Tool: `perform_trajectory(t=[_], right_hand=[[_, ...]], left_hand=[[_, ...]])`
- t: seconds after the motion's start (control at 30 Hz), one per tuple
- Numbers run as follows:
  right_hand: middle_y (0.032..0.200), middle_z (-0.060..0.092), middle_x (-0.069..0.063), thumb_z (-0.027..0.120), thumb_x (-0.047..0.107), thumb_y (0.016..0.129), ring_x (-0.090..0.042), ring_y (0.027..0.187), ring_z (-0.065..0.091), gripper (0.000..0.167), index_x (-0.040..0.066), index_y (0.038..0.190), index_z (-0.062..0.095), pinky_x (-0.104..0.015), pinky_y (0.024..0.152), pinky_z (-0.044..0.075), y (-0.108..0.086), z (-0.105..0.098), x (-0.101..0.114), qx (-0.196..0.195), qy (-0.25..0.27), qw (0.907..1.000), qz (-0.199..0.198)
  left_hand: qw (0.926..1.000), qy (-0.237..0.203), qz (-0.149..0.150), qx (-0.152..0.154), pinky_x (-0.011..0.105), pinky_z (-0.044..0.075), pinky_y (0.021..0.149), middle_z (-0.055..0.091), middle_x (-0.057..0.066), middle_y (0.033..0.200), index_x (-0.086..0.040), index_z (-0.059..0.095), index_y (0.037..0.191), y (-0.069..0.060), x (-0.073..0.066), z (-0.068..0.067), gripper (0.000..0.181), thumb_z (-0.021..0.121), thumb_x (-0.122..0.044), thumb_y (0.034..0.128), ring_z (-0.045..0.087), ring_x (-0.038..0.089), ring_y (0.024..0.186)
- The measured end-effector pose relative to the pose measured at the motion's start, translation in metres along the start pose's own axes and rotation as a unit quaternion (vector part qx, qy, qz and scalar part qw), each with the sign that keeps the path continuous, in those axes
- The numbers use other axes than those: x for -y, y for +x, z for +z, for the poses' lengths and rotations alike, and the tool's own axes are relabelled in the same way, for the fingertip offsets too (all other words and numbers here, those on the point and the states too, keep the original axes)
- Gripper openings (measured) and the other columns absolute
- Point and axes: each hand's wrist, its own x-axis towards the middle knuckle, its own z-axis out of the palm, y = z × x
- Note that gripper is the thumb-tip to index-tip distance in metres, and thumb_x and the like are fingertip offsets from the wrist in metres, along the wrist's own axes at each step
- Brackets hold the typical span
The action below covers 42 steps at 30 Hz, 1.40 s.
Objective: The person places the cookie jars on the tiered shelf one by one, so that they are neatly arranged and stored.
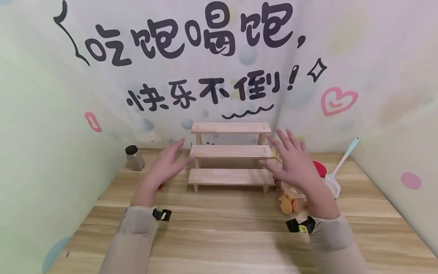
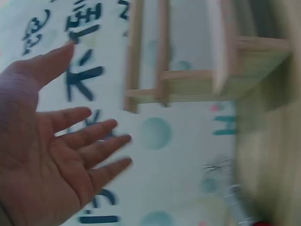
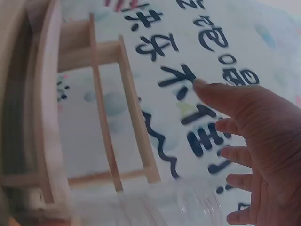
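A three-tier wooden shelf (image 1: 230, 177) stands on the table against the back wall. My left hand (image 1: 165, 163) hovers at its left side, fingers spread and holding nothing; the left wrist view shows the bare palm (image 2: 51, 160) beside the shelf. On the other side my right hand (image 1: 294, 163) is raised with fingers apart, also holding nothing. In the right wrist view, that hand (image 3: 268, 146) is apart from the shelf frame (image 3: 106, 103). Beneath the right hand are orange pieces (image 1: 286, 204) and a clear container (image 1: 293, 191), partly hidden by the hand and forearm.
A black-lidded jar (image 1: 135, 158) stands at the back left. On the right, a white ladle with a light-blue handle (image 1: 342, 161) leans against the wall, next to a red item (image 1: 319, 168). A small red thing shows behind the left wrist. Printed cloth walls enclose the wooden table (image 1: 219, 236).
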Motion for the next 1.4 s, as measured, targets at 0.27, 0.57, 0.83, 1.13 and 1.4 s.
perform_trajectory(t=[0.27, 0.57, 0.83, 1.13, 1.4], right_hand=[[0.163, 0.020, -0.023, 0.078, 0.045, 0.087, -0.047, 0.144, 0.027, 0.106, 0.010, 0.162, 0.011, -0.068, 0.112, 0.029, -0.007, -0.012, -0.048, 0.027, 0.166, 0.9815, 0.092], [0.114, 0.059, -0.027, 0.076, 0.055, 0.085, -0.035, 0.089, 0.061, 0.101, 0.007, 0.156, 0.022, -0.043, 0.071, 0.055, -0.018, 0.003, -0.064, 0.102, 0.182, 0.9680, 0.139], [0.112, 0.059, -0.027, 0.077, 0.054, 0.084, -0.035, 0.093, 0.059, 0.104, 0.003, 0.155, 0.020, -0.041, 0.073, 0.053, -0.021, 0.002, -0.067, 0.111, 0.175, 0.9668, 0.149], [0.121, 0.056, -0.031, 0.078, 0.059, 0.081, -0.042, 0.101, 0.059, 0.105, 0.003, 0.153, 0.025, -0.053, 0.081, 0.054, -0.019, 0.004, -0.064, 0.079, 0.165, 0.9694, 0.163], [0.127, 0.054, -0.031, 0.080, 0.055, 0.081, -0.042, 0.101, 0.060, 0.103, 0.005, 0.153, 0.025, -0.054, 0.080, 0.057, -0.013, -0.006, -0.056, -0.003, 0.186, 0.9660, 0.179]], left_hand=[[0.9701, -0.228, -0.082, 0.012, 0.050, 0.040, 0.113, 0.024, 0.017, 0.164, -0.007, 0.015, 0.161, 0.024, 0.029, 0.053, 0.090, 0.066, -0.044, 0.0970, 0.038, 0.038, 0.143], [0.9770, -0.192, -0.092, -0.016, 0.050, 0.038, 0.115, 0.036, 0.021, 0.157, -0.007, 0.027, 0.159, 0.033, 0.032, 0.066, 0.085, 0.071, -0.040, 0.0945, 0.041, 0.039, 0.140], [0.9684, -0.231, -0.089, -0.028, 0.041, 0.038, 0.116, 0.042, 0.015, 0.156, -0.011, 0.033, 0.158, 0.035, 0.040, 0.074, 0.082, 0.073, -0.040, 0.0929, 0.040, 0.031, 0.143], [0.9679, -0.232, -0.093, -0.029, 0.043, 0.042, 0.113, 0.045, 0.015, 0.153, -0.014, 0.033, 0.158, 0.037, 0.037, 0.073, 0.083, 0.074, -0.042, 0.0916, 0.045, 0.032, 0.138], [0.9679, -0.236, -0.081, -0.030, 0.042, 0.041, 0.114, 0.041, 0.015, 0.156, -0.012, 0.031, 0.159, 0.041, 0.036, 0.068, 0.082, 0.073, -0.040, 0.0932, 0.043, 0.032, 0.140]])
